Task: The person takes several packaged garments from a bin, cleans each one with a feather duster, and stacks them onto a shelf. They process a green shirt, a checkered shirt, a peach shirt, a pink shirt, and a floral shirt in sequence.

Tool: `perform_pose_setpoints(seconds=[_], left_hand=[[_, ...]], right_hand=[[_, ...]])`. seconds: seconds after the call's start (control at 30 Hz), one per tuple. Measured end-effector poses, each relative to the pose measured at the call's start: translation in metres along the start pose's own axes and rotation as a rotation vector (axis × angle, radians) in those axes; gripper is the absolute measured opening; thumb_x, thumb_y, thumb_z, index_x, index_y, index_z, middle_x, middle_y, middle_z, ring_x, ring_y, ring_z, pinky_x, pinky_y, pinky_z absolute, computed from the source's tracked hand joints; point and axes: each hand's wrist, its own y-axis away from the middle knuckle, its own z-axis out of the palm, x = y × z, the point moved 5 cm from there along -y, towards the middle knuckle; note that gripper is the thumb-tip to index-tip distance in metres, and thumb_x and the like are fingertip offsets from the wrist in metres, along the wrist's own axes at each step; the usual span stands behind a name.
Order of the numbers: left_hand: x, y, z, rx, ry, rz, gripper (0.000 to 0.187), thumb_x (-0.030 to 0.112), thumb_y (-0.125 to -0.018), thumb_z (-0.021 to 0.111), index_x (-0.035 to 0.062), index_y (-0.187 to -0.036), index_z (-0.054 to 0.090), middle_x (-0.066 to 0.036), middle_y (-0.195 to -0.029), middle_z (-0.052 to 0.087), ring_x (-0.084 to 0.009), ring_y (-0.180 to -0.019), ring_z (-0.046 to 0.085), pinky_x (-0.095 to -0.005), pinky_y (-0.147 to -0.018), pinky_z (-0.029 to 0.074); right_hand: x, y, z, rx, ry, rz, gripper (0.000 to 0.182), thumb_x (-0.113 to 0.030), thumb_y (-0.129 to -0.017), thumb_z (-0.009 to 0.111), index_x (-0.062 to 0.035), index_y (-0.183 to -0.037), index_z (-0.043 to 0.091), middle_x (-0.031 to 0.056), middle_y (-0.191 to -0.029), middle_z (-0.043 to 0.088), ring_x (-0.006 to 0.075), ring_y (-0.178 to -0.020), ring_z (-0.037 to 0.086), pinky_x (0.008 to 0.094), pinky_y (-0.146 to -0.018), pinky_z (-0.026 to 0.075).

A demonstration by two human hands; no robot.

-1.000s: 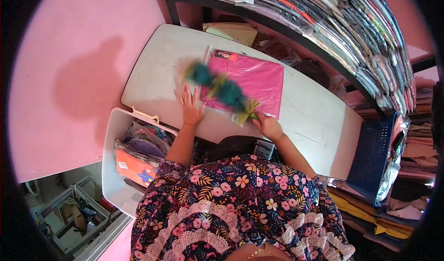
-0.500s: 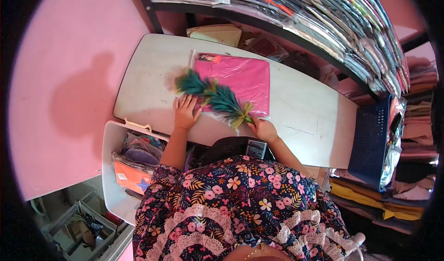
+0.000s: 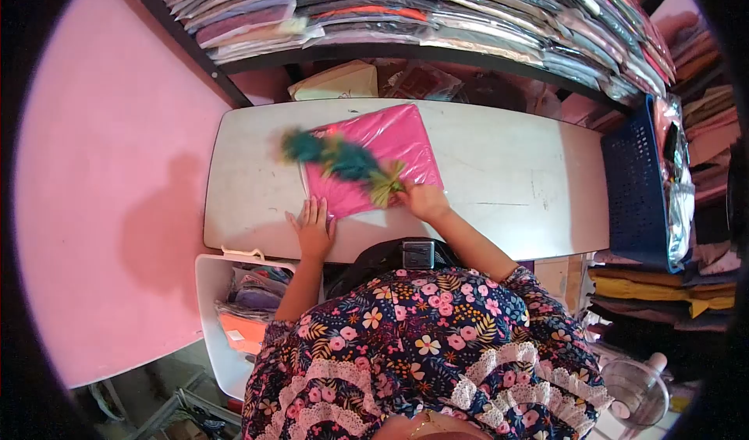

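A pink folded cloth in a clear plastic bag (image 3: 402, 137) lies slightly turned on the white table. My right hand (image 3: 427, 201) is wrapped round the handle end of a fluffy teal and yellow-green duster (image 3: 351, 161). The duster stretches to the left across the package and is blurred by motion; its handle is mostly hidden in the hand. My left hand (image 3: 314, 228) is flat with fingers spread, its fingertips at the lower left corner of the package.
A white bin (image 3: 211, 299) of bagged items stands below the table's left end. At the right end sits a blue perforated basket (image 3: 630, 190). Behind the table, a dark-framed shelf holds stacked bagged garments (image 3: 374, 20). A pink wall (image 3: 101, 175) bounds the left side.
The package has turned on the table, its top tilting up to the right. My left hand has moved to its lower left corner. The duster has shifted over the package, and the camera view has moved.
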Motion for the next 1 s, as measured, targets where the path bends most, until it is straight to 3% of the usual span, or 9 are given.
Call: perform_pose_setpoints(seconds=[0.2,0.37,0.4,0.47,0.57,0.7,0.77,0.87,1.0], left_hand=[[0.005,0.019,-0.003,-0.049,0.071,-0.026,0.056,0.035,-0.087,0.051,0.0139,-0.137,0.039,-0.012,-0.142,0.038,-0.0258,-0.134,0.03,-0.0635,-0.105,0.002],[-0.037,0.005,-0.008,-0.1,0.635,-0.255,0.04,0.024,-0.09,0.05,0.003,-0.124,0.051,-0.016,-0.123,0.055,-0.0287,-0.109,0.056,-0.0439,-0.099,0.035],[-0.046,0.0,-0.005,-0.1,0.634,-0.253,0.04,0.024,-0.09,0.05,0.003,-0.124,0.051,-0.016,-0.123,0.055,-0.0287,-0.109,0.056,-0.0439,-0.099,0.035],[-0.069,-0.012,-0.006,0.235,0.716,-0.383,0.038,0.019,-0.09,0.052,-0.0023,-0.122,0.051,-0.018,-0.11,0.061,-0.027,-0.096,0.062,-0.033,-0.087,0.045],[-0.079,-0.052,0.005,0.288,0.712,-0.439,0.039,0.016,-0.089,0.055,-0.0042,-0.122,0.05,-0.018,-0.103,0.064,-0.0228,-0.096,0.061,-0.0311,-0.085,0.046],[-0.068,-0.103,0.011,0.256,0.992,-0.458,0.041,0.017,-0.086,0.06,-0.0044,-0.12,0.051,-0.016,-0.099,0.066,-0.0228,-0.091,0.063,-0.0315,-0.083,0.048],[-0.069,-0.123,0.028,-0.01,0.976,-0.463,0.042,0.02,-0.084,0.065,-0.0042,-0.116,0.055,-0.014,-0.104,0.063,-0.0207,-0.092,0.062,-0.0316,-0.082,0.048],[-0.043,-0.127,0.0,-0.239,1.212,-0.719,0.036,0.017,-0.081,0.067,-0.0013,-0.111,0.059,-0.011,-0.101,0.065,-0.0194,-0.087,0.063,-0.0302,-0.077,0.05],[-0.034,-0.126,-0.017,-0.263,1.507,-0.681,0.023,0.009,-0.08,0.067,0.001,-0.101,0.063,-0.008,-0.094,0.066,-0.0162,-0.086,0.063,-0.0284,-0.075,0.05]], right_hand=[[0.105,0.045,-0.005,0.261,-0.08,0.421,0.041,-0.041,-0.09,0.045,-0.002,-0.099,0.051,0.0249,-0.077,0.063,0.0436,-0.073,0.061,0.0534,-0.064,0.048],[0.174,0.109,-0.007,0.203,-0.196,0.732,0.051,-0.048,-0.09,0.042,-0.0021,-0.108,0.052,0.0287,-0.095,0.061,0.0431,-0.093,0.059,0.0526,-0.079,0.046],[0.182,0.113,-0.006,0.204,-0.198,0.732,0.051,-0.048,-0.09,0.042,-0.0021,-0.108,0.052,0.0287,-0.095,0.061,0.0431,-0.093,0.059,0.0526,-0.079,0.046],[0.182,0.126,-0.033,0.843,0.069,0.63,0.056,-0.039,-0.085,0.057,-0.0035,-0.127,0.046,0.0243,-0.118,0.052,0.0357,-0.113,0.047,0.048,-0.092,0.038],[0.171,0.08,-0.06,0.983,-0.122,0.282,0.05,-0.031,-0.084,0.061,-0.004,-0.124,0.05,0.0199,-0.113,0.057,0.0344,-0.107,0.051,0.0454,-0.093,0.039],[0.11,-0.024,-0.047,0.684,-0.501,0.146,0.043,-0.027,-0.084,0.061,-0.0006,-0.117,0.055,0.02,-0.1,0.064,0.0358,-0.097,0.058,0.0399,-0.087,0.045],[0.097,-0.067,-0.029,0.626,-0.713,0.218,0.048,-0.031,-0.082,0.063,0.0022,-0.116,0.055,0.0212,-0.098,0.064,0.037,-0.092,0.061,0.0408,-0.081,0.048],[0.069,-0.092,-0.033,0.489,-0.571,0.28,0.053,-0.034,-0.078,0.067,0.0038,-0.112,0.056,0.0223,-0.097,0.064,0.0367,-0.09,0.063,0.04,-0.078,0.049],[0.066,-0.1,-0.046,0.179,-0.564,0.314,0.044,-0.026,-0.076,0.07,0.0026,-0.108,0.059,0.0171,-0.092,0.066,0.0298,-0.084,0.065,0.0389,-0.074,0.049]])
